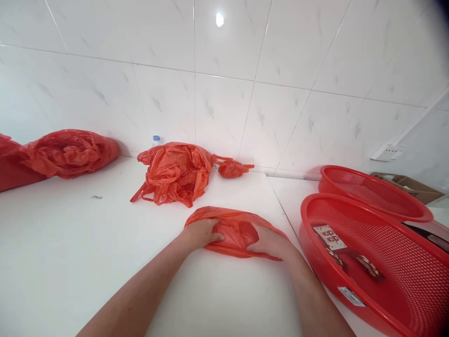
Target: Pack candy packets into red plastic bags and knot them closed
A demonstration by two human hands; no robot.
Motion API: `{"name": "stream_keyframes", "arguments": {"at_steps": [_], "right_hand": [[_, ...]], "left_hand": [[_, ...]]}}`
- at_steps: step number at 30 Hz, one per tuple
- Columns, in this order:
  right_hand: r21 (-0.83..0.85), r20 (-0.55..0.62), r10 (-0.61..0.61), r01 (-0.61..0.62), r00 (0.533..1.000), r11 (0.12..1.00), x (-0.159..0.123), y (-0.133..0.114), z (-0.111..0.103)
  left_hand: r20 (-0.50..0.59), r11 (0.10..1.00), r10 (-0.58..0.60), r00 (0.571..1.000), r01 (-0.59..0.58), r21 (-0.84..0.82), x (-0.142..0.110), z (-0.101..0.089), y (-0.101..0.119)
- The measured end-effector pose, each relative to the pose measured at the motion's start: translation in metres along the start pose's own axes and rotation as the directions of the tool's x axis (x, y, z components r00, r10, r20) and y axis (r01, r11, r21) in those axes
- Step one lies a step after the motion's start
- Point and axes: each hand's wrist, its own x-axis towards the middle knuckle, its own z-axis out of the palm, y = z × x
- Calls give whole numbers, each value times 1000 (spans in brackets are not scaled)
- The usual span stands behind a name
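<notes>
A thin red plastic bag (235,232) lies on the white tabletop in front of me, its mouth spread wide toward me. My left hand (203,234) reaches into the left side of the mouth, thumb apart from the fingers, which are partly hidden by the plastic. From the right, my right hand (264,239) is inside the same bag, also with the thumb held away from partly covered fingers. Both hands touch the bag and face each other. I see no item between them. Behind it sits a crumpled pile of red plastic bags (178,173).
To the right stands a red plastic basket (354,290) holding a few small packets (329,237). Behind it are another red basket (372,187) and a cardboard box (410,187). A small tied red bag (233,169), a blue-capped bottle (156,140) and a large red bundle (73,152) line the tiled wall.
</notes>
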Motion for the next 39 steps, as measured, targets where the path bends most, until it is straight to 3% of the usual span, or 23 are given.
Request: {"name": "stream_keyframes", "arguments": {"at_steps": [7, 11, 16, 18, 25, 30, 34, 36, 39], "right_hand": [[45, 2, 31, -31, 1000, 999, -3, 1, 3], [48, -127, 74, -69, 989, 996, -5, -8, 9], [-38, -260, -184, 180, 948, 983, -5, -21, 15], [-45, -278, -209, 204, 938, 978, -5, -24, 17], [-17, -215, -69, 67, 974, 998, -3, -19, 19], [37, -183, -16, 23, 983, 999, 2, -9, 18], [56, -183, 11, -1, 983, 998, 3, -8, 17], [50, -201, 24, -15, 979, 999, 4, -9, 17], [37, -232, 42, -34, 972, 999, 5, -11, 19]], "left_hand": [[23, 999, 6, 1000, -5, -45, -2, -2, 3], [8, 999, 5, 1000, -5, -32, -2, -2, 3], [-1, 1000, -2, 1000, 2, 29, -2, -2, 7], [-1, 999, 11, 1000, -11, 42, -3, -1, 10], [-45, 993, 108, 993, -105, 52, -7, -1, 23], [-242, 998, 50, 969, -38, 55, -4, -4, 20], [-325, 997, 30, 945, -5, 76, -2, -5, 10], [-343, 993, 94, 935, -63, 100, -2, -6, 9], [-329, 957, 285, 901, -249, 146, -4, -5, 16]]}}
